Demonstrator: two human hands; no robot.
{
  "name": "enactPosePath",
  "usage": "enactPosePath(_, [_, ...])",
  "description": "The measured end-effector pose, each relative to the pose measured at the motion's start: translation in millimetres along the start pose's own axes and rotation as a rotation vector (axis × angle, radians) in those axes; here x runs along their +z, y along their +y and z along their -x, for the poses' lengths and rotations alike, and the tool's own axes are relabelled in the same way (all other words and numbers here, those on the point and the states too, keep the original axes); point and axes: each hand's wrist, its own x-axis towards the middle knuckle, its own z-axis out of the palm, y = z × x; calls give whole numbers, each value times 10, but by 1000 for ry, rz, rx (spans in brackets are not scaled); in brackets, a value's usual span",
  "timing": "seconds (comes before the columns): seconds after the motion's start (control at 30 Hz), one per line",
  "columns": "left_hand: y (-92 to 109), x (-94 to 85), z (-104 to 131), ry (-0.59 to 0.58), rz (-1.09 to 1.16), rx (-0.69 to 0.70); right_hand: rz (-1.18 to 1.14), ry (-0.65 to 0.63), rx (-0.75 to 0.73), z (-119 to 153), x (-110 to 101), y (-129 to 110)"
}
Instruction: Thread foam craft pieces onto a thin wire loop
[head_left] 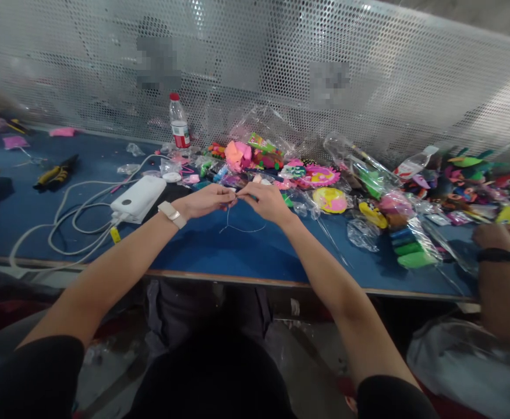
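Observation:
My left hand and my right hand meet fingertip to fingertip above the blue table. Both are closed in a pinch. A thin pale string hangs below the fingertips in a loose curve; which hand holds it cannot be made out. Whatever else lies between the fingers is too small to tell. A light-coloured watch band circles my left wrist. Just behind the hands lies a heap of colourful soft pieces, with a pink flower shape and a yellow and pink disc.
A white power bank with coiled cables lies left of my hands. Behind stands a red-capped bottle before a perforated metal panel. Pliers lie far left. Wrapped clay sticks are right. Other people's hands show at both sides.

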Motion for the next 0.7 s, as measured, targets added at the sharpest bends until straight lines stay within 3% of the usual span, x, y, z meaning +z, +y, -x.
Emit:
enactPosePath(0.13, [-13,90,20,-66,352,-89,-56,93,-59,14,42,1])
enactPosePath(0.23, [1,169,0,37,355,-47,-81,207,15,8,124,8])
enactPosePath(0.33, [-18,186,-40,215,62,24,-91,238,113,-13,200,6])
enactPosePath(0.5, [-95,123,-37,454,-752,277,-96,163,226,-35,253,-17])
enactPosePath(0.57, [-94,117,-9,495,-910,361,-111,150,266,-36,260,-25])
enactPosePath(0.7, [-96,103,11,491,-1020,479,-160,151,279,-36,268,-37])
